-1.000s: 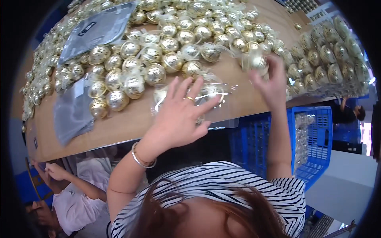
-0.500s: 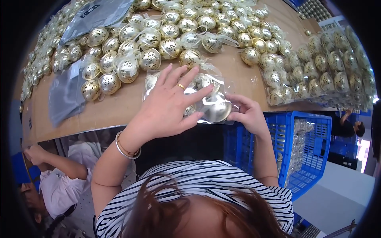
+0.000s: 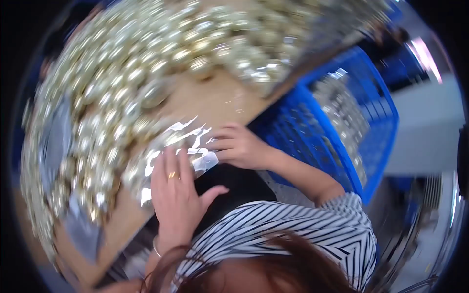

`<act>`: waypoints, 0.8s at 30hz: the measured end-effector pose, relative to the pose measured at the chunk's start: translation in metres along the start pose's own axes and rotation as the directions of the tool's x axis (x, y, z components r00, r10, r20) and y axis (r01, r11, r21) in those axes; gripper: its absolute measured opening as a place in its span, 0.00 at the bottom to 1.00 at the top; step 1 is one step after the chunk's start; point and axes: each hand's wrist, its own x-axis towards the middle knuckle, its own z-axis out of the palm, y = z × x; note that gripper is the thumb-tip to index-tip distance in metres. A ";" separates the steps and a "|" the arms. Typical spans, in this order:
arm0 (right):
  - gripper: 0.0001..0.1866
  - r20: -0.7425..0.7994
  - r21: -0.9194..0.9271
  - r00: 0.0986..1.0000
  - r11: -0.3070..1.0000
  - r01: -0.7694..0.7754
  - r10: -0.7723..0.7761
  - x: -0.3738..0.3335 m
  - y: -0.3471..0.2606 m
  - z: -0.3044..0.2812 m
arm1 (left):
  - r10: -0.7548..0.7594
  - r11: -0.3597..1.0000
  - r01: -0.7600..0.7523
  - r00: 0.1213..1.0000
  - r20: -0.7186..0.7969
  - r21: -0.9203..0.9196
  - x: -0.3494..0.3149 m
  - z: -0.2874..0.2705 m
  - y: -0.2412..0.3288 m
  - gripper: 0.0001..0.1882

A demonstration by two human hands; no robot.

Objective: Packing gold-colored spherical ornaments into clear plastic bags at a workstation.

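Observation:
A clear plastic bag (image 3: 195,131) with gold ball ornaments inside lies at the table's near edge, shiny and blurred by motion. My left hand (image 3: 177,195) rests flat on its near left side, fingers stretched out and thumb apart, with a ring on one finger. On the bag's right end, my right hand (image 3: 243,147) has its bent fingers closed on the plastic; the thumb is hidden. Beyond both hands, many loose gold ball ornaments (image 3: 201,67) cover the brown tabletop (image 3: 215,97).
To the right, below table height, stands a blue plastic crate (image 3: 373,161) holding packed ornaments (image 3: 342,105). Grey flat plastic bags (image 3: 80,229) lie at the table's left side. More bagged ornaments (image 3: 337,29) are stacked at the far right.
The view has swung round and blurred, so the table now slants. My left hand has shifted from over the bag's middle to its near left side. My right hand stays at its right end.

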 end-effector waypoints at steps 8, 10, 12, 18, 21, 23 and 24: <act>0.03 -0.234 0.597 0.961 0.802 0.022 0.148 0.032 -0.020 -0.025 | -0.138 0.941 0.067 0.971 -0.194 -0.331 -0.005 -0.025 -0.020 0.34; 0.04 -0.300 0.596 0.942 0.800 0.061 0.151 0.050 -0.037 -0.036 | -0.094 0.868 -0.049 0.961 -0.261 -0.494 -0.007 -0.032 -0.036 0.36; 0.07 -0.387 0.507 0.915 0.855 0.108 0.114 0.068 -0.048 -0.039 | -0.041 0.871 -0.134 0.939 -0.341 -0.473 -0.004 -0.037 -0.047 0.36; 0.08 -0.494 0.083 0.794 0.889 0.450 -0.356 0.107 -0.077 -0.047 | -0.154 0.751 -0.158 0.902 -0.403 -0.641 -0.014 -0.039 -0.092 0.40; 0.12 -0.485 -0.063 0.729 0.851 0.521 -0.483 0.108 -0.072 -0.047 | -0.169 0.694 -0.182 0.899 -0.404 -0.697 -0.013 -0.028 -0.102 0.40; 0.12 -0.545 -0.149 0.682 0.857 0.494 -0.487 0.108 -0.062 -0.044 | -0.125 0.749 -0.250 0.857 -0.501 -0.614 -0.011 -0.015 -0.107 0.42; 0.12 -0.600 -0.141 0.652 0.864 0.483 -0.463 0.113 -0.055 -0.038 | -0.098 0.689 -0.292 0.869 -0.485 -0.663 -0.016 -0.016 -0.108 0.40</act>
